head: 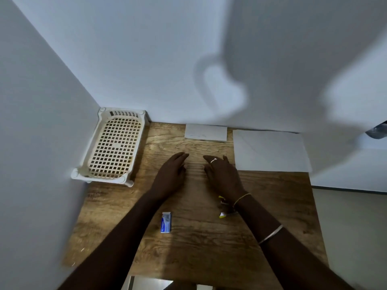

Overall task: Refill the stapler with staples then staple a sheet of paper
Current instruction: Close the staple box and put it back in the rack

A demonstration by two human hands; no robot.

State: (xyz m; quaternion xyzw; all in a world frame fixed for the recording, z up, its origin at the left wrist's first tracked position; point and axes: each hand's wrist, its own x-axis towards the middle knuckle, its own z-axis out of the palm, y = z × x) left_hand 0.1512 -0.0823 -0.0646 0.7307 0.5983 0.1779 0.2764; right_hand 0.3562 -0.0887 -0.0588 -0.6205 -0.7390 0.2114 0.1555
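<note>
under the right wrist, near the middle of the brown wood-look table [272, 206], lies a small yellow and grey stapler [222, 208], mostly hidden by the arm. looks light and hard, likely plastic with metal inside; best held by the long sides, with a thumb on top to swing the lid up. just left of it, between the two arms, sits a little blue and white box of staples [166, 222]. looks like thin card, light and easy to squash; best pinched softly by the edges. some print on the box, too blurry to read.

further back by the wall, a big white sheet of paper [270, 152] and a smaller white paper [206, 132], thin and floppy, easy to slide or crease.

left hand [170, 174] and right hand [223, 174] flat on the table, fingers loose and spread, holding nothing, well apart from the stapler's lid.

in the far left corner, a cream plastic tray with square holes [114, 147].
</note>
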